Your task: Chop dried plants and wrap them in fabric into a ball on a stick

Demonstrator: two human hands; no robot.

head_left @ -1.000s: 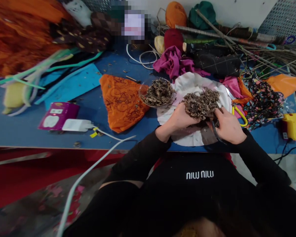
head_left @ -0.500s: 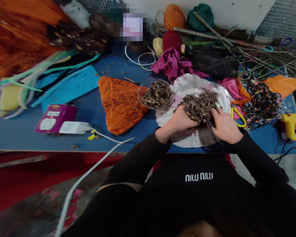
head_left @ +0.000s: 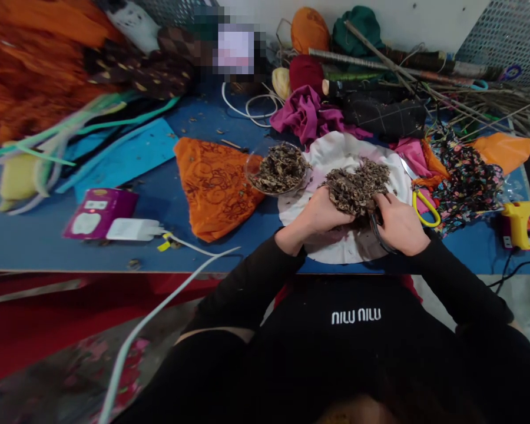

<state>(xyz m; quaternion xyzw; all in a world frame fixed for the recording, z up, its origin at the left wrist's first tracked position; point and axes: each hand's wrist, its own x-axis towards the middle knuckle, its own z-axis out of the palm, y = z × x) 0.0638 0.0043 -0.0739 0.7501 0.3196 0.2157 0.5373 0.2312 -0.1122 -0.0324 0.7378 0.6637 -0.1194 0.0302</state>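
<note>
A loose clump of dried, shredded brown plant matter (head_left: 357, 185) rests on a round white cloth (head_left: 348, 250) in front of me. My left hand (head_left: 324, 213) is closed on the clump's lower left side, its fingertips hidden underneath. At the clump's lower right is my right hand (head_left: 400, 227), its fingers curled round a black looped handle (head_left: 381, 238) like that of scissors. The blades cannot be seen, and the thumb lies against the clump. Just left of the cloth, a clear bowl (head_left: 248, 176) holds more of the same brown shreds.
An orange patterned cloth (head_left: 216, 191) lies left of the bowl. Yellow-handled scissors (head_left: 426, 209) and a floral cloth (head_left: 468, 182) are to the right, beyond them a yellow glue gun (head_left: 520, 222). Farther left sits a purple power socket box (head_left: 99, 215) with a white cable (head_left: 168, 300). Sticks and fabric crowd the back.
Both hands stay at the clump with almost no movement. The whole view has shifted very slightly, and my right hand sits a touch farther left.
</note>
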